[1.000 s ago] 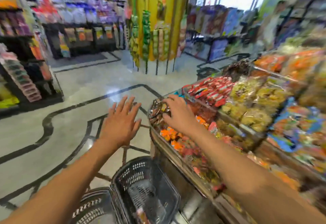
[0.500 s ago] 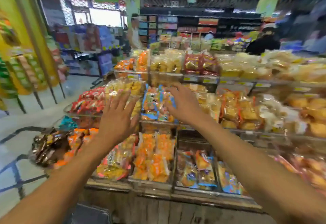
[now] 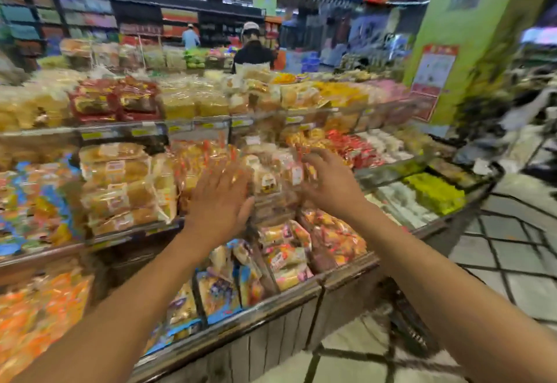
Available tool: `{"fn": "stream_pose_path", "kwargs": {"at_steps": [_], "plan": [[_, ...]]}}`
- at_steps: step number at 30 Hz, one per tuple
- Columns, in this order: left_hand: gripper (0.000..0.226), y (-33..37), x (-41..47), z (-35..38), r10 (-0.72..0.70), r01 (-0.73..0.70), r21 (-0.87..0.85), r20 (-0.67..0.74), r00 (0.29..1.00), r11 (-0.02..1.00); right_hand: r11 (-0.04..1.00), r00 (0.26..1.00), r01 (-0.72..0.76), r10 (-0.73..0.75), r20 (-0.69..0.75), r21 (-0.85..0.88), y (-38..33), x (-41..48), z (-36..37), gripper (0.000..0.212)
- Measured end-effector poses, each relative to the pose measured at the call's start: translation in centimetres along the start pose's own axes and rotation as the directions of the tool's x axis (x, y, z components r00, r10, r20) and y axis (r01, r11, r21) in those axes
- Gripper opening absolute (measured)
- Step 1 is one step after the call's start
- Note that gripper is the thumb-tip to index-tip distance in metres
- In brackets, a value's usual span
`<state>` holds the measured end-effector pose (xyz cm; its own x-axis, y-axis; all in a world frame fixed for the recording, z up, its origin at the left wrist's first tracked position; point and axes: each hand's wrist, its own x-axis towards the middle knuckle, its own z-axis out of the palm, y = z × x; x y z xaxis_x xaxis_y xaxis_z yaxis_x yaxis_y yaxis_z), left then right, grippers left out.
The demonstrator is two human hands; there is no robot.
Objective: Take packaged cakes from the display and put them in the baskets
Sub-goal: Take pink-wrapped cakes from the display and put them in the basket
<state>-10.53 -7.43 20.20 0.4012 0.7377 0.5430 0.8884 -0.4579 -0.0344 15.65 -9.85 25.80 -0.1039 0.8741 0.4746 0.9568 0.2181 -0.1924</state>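
On display (image 3: 271,334), cake pack (image 3: 268,185), label (image 3: 297,173) seemingly illegible

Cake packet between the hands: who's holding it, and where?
The clear plastic packet of brown cakes is held by its sides: left hand flat on the left, fingers of the right hand curled round the right edge.

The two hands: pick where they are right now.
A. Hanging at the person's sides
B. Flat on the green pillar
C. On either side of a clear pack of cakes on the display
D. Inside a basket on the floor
C: the left hand and the right hand flank a clear pack of cakes on the display.
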Motion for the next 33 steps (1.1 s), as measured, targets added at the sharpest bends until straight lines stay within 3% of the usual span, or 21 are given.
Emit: {"fn": "stream_pose_path", "kwargs": {"at_steps": [6,12,18,24,30,33], "plan": [[0.063,6.3,6.8,6.3,0.144,-0.141,-0.055,0.062,0.988,0.989,0.985,0.988,-0.157,0.157,0.004,-0.068,9.9,-0.8,0.3,0.056],[0.062,7.3,11.6,14.1,0.217,-0.199,-0.139,0.128,0.968,0.970,0.965,0.972,-0.226,0.233,0.041,-0.131,16.1,1.3,3.9,0.055],[0.061,5.0,11.8,21.3,0.244,-0.196,-0.192,0.265,0.933,0.961,0.973,0.958,-0.219,0.229,0.174,-0.075,18.1,4.3,11.5,0.049],[0.061,2.6,8.4,27.2,0.158,-0.069,-0.222,0.417,0.895,0.973,0.975,0.894,-0.219,0.188,0.406,0.031,18.6,5.0,21.1,0.047],[0.055,2.9,3.8,32.4,0.097,0.040,-0.229,0.556,0.825,0.972,0.962,0.686,-0.238,0.069,0.725,0.133,19.9,3.0,30.4,0.047],[0.058,3.7,2.3,33.5,0.053,0.118,-0.235,0.613,0.788,0.965,0.979,0.560,-0.190,0.049,0.827,0.071,20.5,1.9,33.2,0.038]]}}
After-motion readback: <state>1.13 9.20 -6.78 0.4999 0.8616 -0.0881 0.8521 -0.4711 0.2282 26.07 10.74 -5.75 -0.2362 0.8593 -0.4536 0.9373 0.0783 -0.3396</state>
